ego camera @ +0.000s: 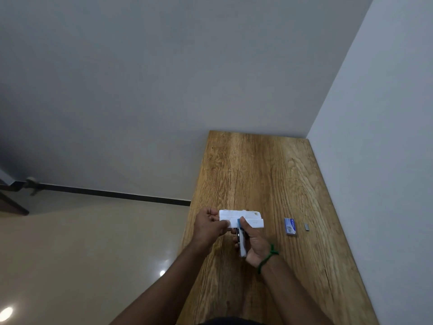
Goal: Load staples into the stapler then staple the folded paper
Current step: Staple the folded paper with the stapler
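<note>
A white folded paper (pixel 241 217) is held just above the wooden table (pixel 269 174). My left hand (pixel 210 227) pinches its left end between thumb and fingers. My right hand (pixel 254 242) grips a small stapler (pixel 241 240) with a blue tip. The stapler's jaws sit over the paper's near edge around its middle. My thumb lies on top of the stapler. A green cord is tied round my right wrist.
A small blue staple box (pixel 290 226) lies on the table to the right of my hands. A short strip of staples (pixel 306 226) lies beyond it, near the right wall. The table's left edge runs just under my left hand, with tiled floor below.
</note>
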